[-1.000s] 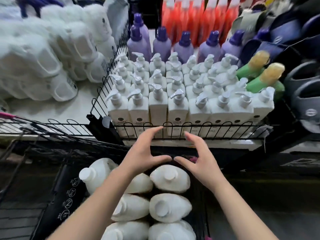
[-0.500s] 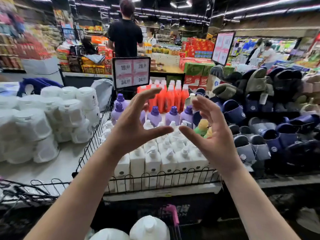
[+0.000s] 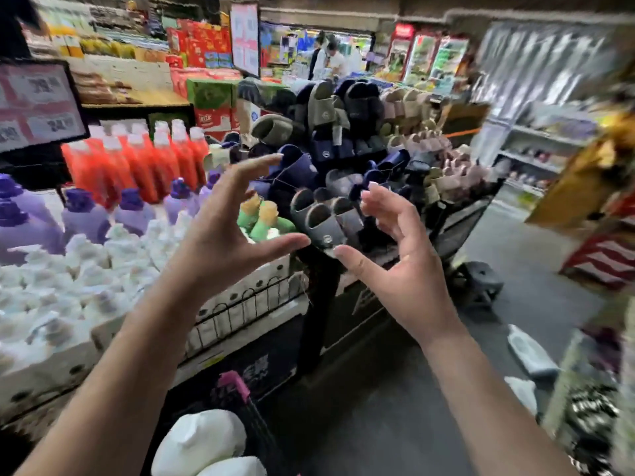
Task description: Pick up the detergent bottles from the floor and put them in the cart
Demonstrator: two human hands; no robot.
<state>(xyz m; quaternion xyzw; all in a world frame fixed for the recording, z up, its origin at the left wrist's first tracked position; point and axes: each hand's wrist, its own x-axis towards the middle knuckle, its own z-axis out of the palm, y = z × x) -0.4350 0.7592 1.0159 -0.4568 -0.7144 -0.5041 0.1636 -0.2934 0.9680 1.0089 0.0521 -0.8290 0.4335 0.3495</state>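
Left hand (image 3: 226, 235) and right hand (image 3: 409, 269) hover spread, holding nothing. Two white detergent bottles (image 3: 199, 441) lie in the cart (image 3: 237, 386); perhaps two more bottles (image 3: 531, 352) on the floor (image 3: 395, 424). Price sign (image 3: 37, 104) blurs unreadably.

My left hand (image 3: 220, 231) and my right hand (image 3: 405, 269): forearms bare to the frame's lower edge; fingernails longish, rounded.

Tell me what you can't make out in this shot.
Head view:
1. White detergent bottles in the cart: bottom edge cuts them off, so no count.
2. Price sign: motion blur, figures unreadable.
3. White bottle on the floor, right: blurred, label unreadable.
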